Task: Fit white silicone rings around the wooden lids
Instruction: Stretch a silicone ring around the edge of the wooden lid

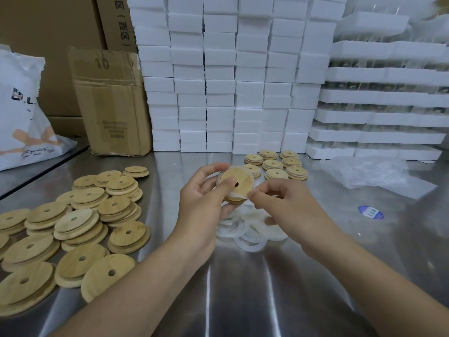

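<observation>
My left hand (202, 190) grips a round wooden lid (240, 182) with a small hole, held tilted above the steel table. A white silicone ring (237, 197) sits partly around the lid's rim. My right hand (284, 203) pinches that ring at the lid's lower right edge. Beneath my hands lies a loose heap of white silicone rings (250, 232). A large pile of bare wooden lids (73, 227) covers the table's left side. Several lids (279, 164) stand in small neat stacks just behind my hands.
The steel table (243, 288) is backed by tall stacks of white foam boxes (230, 81). Cardboard cartons (111, 100) and a white printed bag (21, 113) stand at the back left. Crumpled clear plastic (374, 173) and a blue sticker (371, 212) lie to the right.
</observation>
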Available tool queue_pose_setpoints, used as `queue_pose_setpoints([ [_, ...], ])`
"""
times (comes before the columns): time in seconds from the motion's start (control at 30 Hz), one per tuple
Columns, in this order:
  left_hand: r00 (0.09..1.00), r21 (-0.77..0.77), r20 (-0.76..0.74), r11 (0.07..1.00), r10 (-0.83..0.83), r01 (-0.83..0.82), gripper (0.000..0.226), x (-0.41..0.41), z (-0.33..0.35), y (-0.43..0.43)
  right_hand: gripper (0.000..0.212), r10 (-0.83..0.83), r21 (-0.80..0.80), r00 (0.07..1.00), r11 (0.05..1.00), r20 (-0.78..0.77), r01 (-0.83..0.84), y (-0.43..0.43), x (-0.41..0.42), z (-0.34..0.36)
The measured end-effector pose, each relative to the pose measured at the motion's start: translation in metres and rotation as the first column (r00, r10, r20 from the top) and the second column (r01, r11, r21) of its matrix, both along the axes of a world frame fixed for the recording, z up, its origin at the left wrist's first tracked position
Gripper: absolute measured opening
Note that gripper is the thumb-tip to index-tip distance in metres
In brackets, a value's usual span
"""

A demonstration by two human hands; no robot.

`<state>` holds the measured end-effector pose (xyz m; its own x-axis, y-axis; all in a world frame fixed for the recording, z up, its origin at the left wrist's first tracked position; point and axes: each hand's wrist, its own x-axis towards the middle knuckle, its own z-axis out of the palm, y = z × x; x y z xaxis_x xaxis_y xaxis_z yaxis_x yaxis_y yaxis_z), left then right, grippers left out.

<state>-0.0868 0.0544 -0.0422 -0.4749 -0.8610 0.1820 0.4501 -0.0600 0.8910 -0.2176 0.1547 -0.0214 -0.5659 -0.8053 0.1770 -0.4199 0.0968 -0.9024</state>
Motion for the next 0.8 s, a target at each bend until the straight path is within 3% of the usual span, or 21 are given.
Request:
queue_pose_setpoints([
  [0.13, 0.999, -0.050, 0.039, 0.999, 0.002, 0.000, 0.021, -0.001, -0.002, 0.000, 0.016, 0.056, -0.098, 0.987, 0.994, 0.148, -0.041, -0.002, 0.003, -0.004],
  [0.3, 0.946, -0.359, 0.265, 0.929, 0.187, -0.084, 0.030, 0.000, 0.000, -0.004, 0.013, -0.080, -0.216, 0.995, 0.972, 0.060, 0.091, -0.003, 0.000, -0.002],
  [0.37, 0.932, -0.393, 0.303, 0.917, 0.199, -0.068, 0.034, 0.003, 0.001, -0.007, 0.013, -0.087, -0.213, 0.995, 0.972, 0.046, 0.095, -0.002, -0.001, -0.002],
  [0.7, 0.955, -0.434, 0.226, 0.897, 0.193, -0.079, 0.032, 0.008, 0.009, -0.009, 0.008, 0.049, -0.183, 0.956, 0.983, 0.288, 0.005, -0.001, 0.003, 0.002],
  [0.8, 0.977, -0.353, 0.149, 0.931, 0.154, -0.093, 0.028, 0.010, 0.015, -0.007, 0.012, 0.139, -0.210, 0.934, 0.975, 0.330, -0.071, 0.002, 0.002, 0.007],
])
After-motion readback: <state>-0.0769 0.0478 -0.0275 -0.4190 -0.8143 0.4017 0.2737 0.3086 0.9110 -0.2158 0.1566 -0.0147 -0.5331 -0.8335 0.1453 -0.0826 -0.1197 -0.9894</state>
